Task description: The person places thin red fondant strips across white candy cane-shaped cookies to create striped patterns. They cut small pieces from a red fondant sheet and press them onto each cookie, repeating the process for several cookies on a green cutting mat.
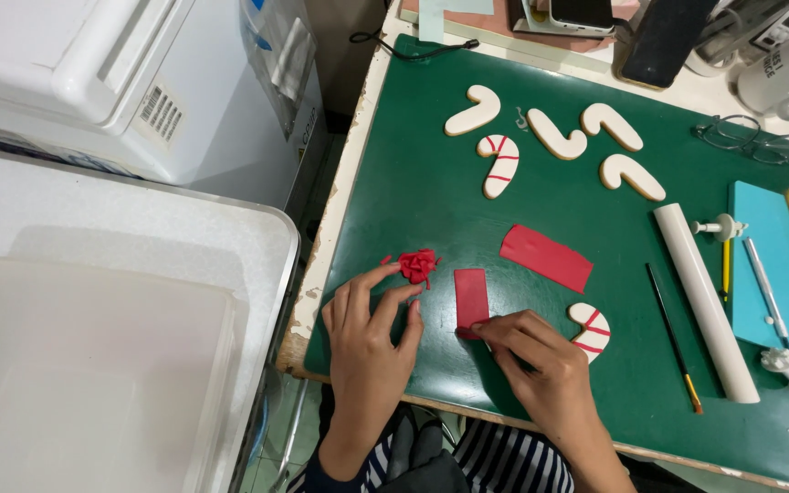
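Step in hand, as judged: cutting or lifting thin stripes from rolled red clay for the candy-cane shapes.

Right hand (541, 361): fingers pinched narrow on the lower edge of a small upright red clay rectangle (471, 298) lying flat on the green cutting mat (431, 164). Whether a blade is held there, I cannot tell.

Left hand (372, 324): fingers spread and lightly curled, holding nothing, fingertips resting on the mat just beside a crumpled wad of red clay scraps (418, 265).

A wider red clay sheet (546, 257) lies to the right of the rectangle, apart from it. A half-striped candy cane (590, 330) sits just beside the right hand; a second striped cane (499, 164) lies farther up the mat, with four plain cream canes around it, e.g. (473, 110).

Next move, as judged: needs a fine pinch and a steady pull so a thin strip comes away from the rectangle without stretching or tearing, then careful placement across the nearby cane.

Tools to the right: white rolling pin (707, 304), thin paintbrush (672, 336), turquoise board (773, 274) with modelling tools on it, eyeglasses (751, 141).

Packages and labels: a white appliance (93, 82) left of the desk carries a small rectangular barcode sticker (161, 113) on its sloping face; a clear plastic sleeve (280, 55) hangs on its side. A translucent white lidded bin (93, 365) stands below it.
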